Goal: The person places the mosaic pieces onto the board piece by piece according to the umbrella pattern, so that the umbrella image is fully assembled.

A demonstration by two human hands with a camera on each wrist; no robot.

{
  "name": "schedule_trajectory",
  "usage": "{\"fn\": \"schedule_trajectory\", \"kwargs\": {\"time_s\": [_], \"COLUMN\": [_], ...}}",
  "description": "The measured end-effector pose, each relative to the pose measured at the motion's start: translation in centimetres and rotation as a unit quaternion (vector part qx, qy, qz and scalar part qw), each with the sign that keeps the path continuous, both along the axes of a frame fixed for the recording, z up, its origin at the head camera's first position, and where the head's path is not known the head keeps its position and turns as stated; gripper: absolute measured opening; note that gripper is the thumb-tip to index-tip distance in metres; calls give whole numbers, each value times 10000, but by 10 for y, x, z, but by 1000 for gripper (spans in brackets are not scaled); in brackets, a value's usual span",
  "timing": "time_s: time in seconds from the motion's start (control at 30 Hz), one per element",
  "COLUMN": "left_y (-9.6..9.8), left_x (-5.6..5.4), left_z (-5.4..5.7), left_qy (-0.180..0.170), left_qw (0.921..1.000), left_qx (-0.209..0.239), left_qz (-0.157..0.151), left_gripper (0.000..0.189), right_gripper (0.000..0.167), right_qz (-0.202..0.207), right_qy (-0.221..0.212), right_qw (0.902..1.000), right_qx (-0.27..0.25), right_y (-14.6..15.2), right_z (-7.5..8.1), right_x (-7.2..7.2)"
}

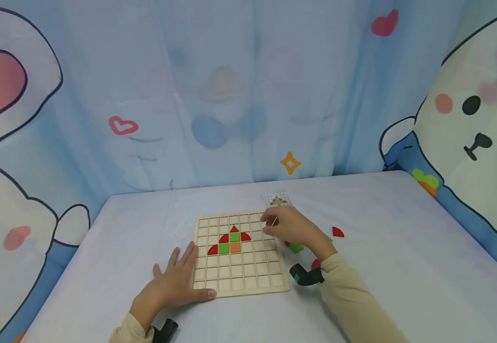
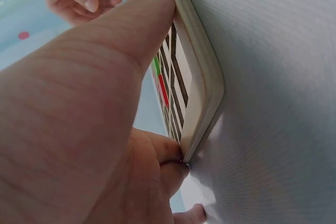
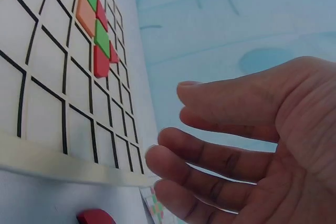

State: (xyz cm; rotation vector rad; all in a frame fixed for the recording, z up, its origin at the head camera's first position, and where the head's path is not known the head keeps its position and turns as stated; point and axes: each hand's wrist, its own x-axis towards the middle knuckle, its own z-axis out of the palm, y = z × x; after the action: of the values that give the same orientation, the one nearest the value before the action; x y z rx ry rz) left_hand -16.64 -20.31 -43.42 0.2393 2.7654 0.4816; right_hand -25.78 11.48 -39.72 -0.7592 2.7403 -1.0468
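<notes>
A wooden grid board [image 1: 248, 270] lies on the table, with a red triangle [image 1: 234, 229] above a green square [image 1: 234, 237] that has red quarter-circle pieces [image 1: 245, 237] on both sides. One row nearer are another red quarter-circle, a green square and an orange square [image 1: 235, 247]. My left hand [image 1: 171, 286] rests at the board's near-left corner, fingers spread along the left side, thumb along the near edge. Over the far-right corner hovers my right hand [image 1: 289, 226]; in the right wrist view its fingers [image 3: 210, 153] are loosely bent, apart from the thumb, with nothing seen between them.
A small pattern card [image 1: 276, 198] lies beyond the board, partly behind the right hand. Loose pieces sit right of the board: a red quarter-circle [image 1: 338, 232], a green piece [image 1: 296, 248] and a red piece [image 1: 315, 264] partly covered by the wrist camera. A printed curtain [image 1: 231, 143] hangs behind the table.
</notes>
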Motion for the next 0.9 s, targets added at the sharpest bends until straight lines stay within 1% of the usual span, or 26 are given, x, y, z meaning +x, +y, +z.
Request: {"fn": "schedule_trajectory", "kwargs": {"time_s": [0.17, 0.3, 0.4, 0.53, 0.63, 0.73, 0.9], "left_y": [1, 2, 2, 0, 0, 0, -1], "left_x": [1, 3, 2, 2, 0, 0, 2], "left_z": [-2, 0, 1, 2, 2, 1, 1], "left_qy": [-22, -50, -44, -41, 2, 22, -19], "left_qw": [10000, 10000, 10000, 10000, 10000, 10000, 10000], "left_qx": [36, 31, 10, -38, -38, -21, 20], "left_qz": [-3, 48, 39, 38, 20, 1, -7], "left_gripper": [128, 128, 128, 129, 129, 129, 127], "right_gripper": [25, 24, 21, 21, 24, 24, 20], "right_qz": [-148, -201, -214, -215, -319, -423, -490], "right_qy": [-125, -122, -49, -172, -201, -210, -350], "right_qw": [9998, 9997, 9995, 9981, 9946, 9911, 9906], "right_qx": [-59, 54, 234, 559, 964, 1241, 1224], "right_y": [15, 29, 39, 48, 52, 52, 49], "right_z": [-1, -5, -6, -10, -15, -20, -24], "right_x": [5, 10, 12, 14, 15, 16, 18]}}
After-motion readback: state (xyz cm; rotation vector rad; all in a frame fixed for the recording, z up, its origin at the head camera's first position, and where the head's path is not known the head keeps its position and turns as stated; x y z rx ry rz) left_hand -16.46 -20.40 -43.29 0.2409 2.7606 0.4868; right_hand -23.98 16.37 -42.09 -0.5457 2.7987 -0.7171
